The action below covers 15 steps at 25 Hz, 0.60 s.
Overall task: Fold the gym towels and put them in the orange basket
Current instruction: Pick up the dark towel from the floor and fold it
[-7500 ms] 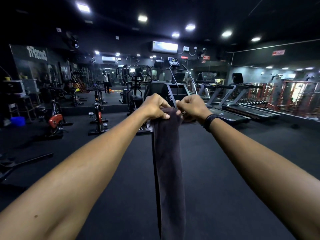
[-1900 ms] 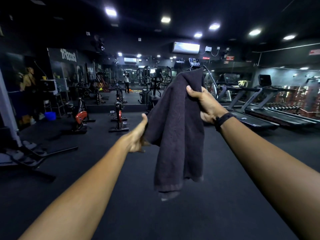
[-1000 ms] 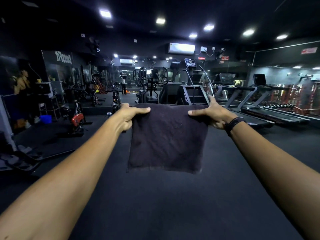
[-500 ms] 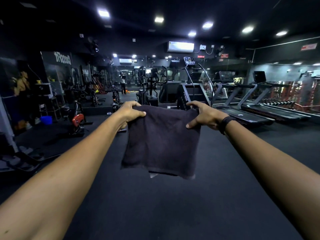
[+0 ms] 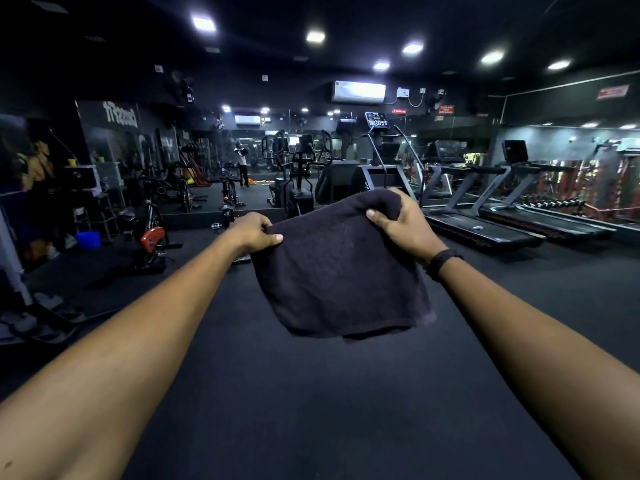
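One dark, folded terry towel (image 5: 341, 271) is held up by two bare hands, the left hand (image 5: 254, 233) and the right hand (image 5: 403, 228), with one black band (image 5: 441, 261) worn at the right wrist. Two long black treadmills (image 5: 485, 216) are plainly counted at right, and perhaps a third behind them. One small blue plastic bucket (image 5: 89, 240) is seen at far left.

I see a dim gym with a dark rubber floor (image 5: 311, 410) and a black ceiling set with bright lights (image 5: 204, 24). Treadmills (image 5: 485, 223) line the right side. Exercise bikes (image 5: 154, 237) stand left. An air conditioner (image 5: 359, 91) hangs on the far wall.
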Each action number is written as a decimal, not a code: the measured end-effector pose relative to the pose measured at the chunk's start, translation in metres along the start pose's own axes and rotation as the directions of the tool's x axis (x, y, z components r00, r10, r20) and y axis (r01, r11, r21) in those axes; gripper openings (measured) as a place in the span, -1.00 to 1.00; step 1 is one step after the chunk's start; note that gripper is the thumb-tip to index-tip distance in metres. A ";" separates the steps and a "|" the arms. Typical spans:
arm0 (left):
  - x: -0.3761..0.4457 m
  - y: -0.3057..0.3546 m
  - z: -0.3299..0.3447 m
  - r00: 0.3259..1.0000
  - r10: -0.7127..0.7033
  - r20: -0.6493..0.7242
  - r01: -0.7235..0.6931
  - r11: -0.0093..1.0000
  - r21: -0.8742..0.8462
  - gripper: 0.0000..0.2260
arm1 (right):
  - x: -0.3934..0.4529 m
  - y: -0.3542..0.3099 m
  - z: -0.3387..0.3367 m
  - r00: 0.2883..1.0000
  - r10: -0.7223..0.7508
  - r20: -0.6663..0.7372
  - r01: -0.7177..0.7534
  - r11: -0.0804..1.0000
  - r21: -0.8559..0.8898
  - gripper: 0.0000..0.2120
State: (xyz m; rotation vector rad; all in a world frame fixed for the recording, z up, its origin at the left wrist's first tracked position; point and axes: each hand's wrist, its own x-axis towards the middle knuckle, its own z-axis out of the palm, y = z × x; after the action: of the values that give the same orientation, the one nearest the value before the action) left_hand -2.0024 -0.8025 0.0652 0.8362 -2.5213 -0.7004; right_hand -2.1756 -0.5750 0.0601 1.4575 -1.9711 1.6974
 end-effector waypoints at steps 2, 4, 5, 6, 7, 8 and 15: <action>-0.002 0.005 0.005 0.997 0.050 -0.055 -0.048 0.998 0.038 -0.63 | 0.002 -0.004 0.001 0.999 -0.013 -0.038 0.006 0.983 -0.182 -0.87; -0.003 0.011 0.008 0.992 0.103 -0.069 -0.106 0.994 -0.035 -0.53 | 0.002 -0.003 -0.004 0.998 0.030 -0.058 -0.048 0.945 -0.325 -0.81; -0.002 0.014 0.010 0.990 0.127 -0.058 -0.131 0.989 -0.073 -0.51 | 0.000 -0.002 -0.008 0.996 0.061 -0.061 -0.080 0.918 -0.389 -0.79; -0.001 0.018 0.013 0.988 0.153 -0.038 -0.156 0.983 -0.093 -0.51 | -0.002 0.001 -0.013 0.994 0.086 -0.065 -0.107 0.886 -0.452 -0.78; 0.001 0.023 0.018 0.984 0.176 -0.006 -0.176 0.979 -0.101 -0.50 | -0.007 0.002 -0.020 0.990 0.122 -0.076 -0.144 0.843 -0.519 -0.76; 0.003 0.030 0.025 0.978 0.207 0.027 -0.203 0.973 -0.108 -0.50 | -0.015 0.004 -0.029 0.982 0.159 -0.097 -0.186 0.800 -0.570 -0.75; -0.033 0.107 0.114 0.856 0.425 0.295 -0.355 0.897 -0.262 -0.41 | -0.125 -0.002 -0.115 0.874 0.321 -0.365 -0.486 0.621 -0.615 -0.76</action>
State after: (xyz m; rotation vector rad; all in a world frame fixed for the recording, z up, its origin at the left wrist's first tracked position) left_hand -2.0817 -0.6685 0.0287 0.1161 -2.7391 -1.0034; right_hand -2.1614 -0.4108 0.0188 0.5437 -2.5228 0.9343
